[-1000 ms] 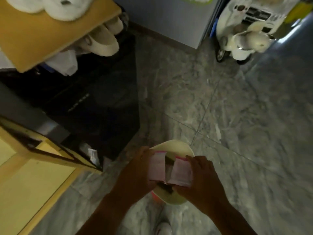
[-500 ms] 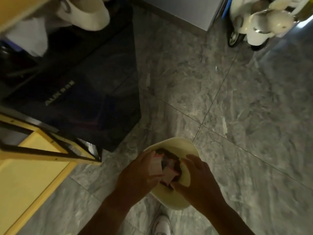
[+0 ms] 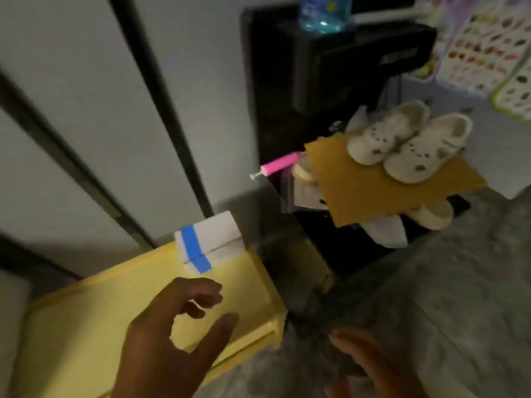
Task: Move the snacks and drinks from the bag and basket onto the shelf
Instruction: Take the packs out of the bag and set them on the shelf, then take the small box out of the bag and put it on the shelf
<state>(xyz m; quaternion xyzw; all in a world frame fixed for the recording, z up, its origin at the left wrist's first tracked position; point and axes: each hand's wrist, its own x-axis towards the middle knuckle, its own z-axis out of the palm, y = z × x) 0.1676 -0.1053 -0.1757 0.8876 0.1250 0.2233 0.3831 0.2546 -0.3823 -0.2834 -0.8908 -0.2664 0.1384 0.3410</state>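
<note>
Head view has us looking down at one yellow shelf [image 3: 94, 311] set against a grey wall with dark bars. Our left hand [image 3: 169, 334] hovers over the shelf top, fingers [image 3: 201, 288] curled and spread from the thumb, gripping nothing we can make out; a pale patch under the palm is too blurred to name. Our right hand [image 3: 370, 363] sits low at the frame's bottom edge, off the shelf's right end above the grey floor [image 3: 459, 297], fingers loosely apart and empty as far as we can see. On the shelf we count one white carton [image 3: 212, 239] with a blue stripe, standing at the back right corner near the wall, just beyond our left fingertips and apart from them. No other snack or drink lies on the shelf top that we can tell, and neither bag nor basket is in view. To the right stands one black cabinet [image 3: 330, 70] with one clear blue bottle [image 3: 324, 12] on top. Beside it, one brown board [image 3: 388, 185] carries two white shoes [image 3: 408, 142] side by side, with a third pale shoe [image 3: 431, 215] partly showing beneath. One pink tube [image 3: 280, 165] pokes out left of the board. Two picture charts [image 3: 488, 44] hang on the far wall.
</note>
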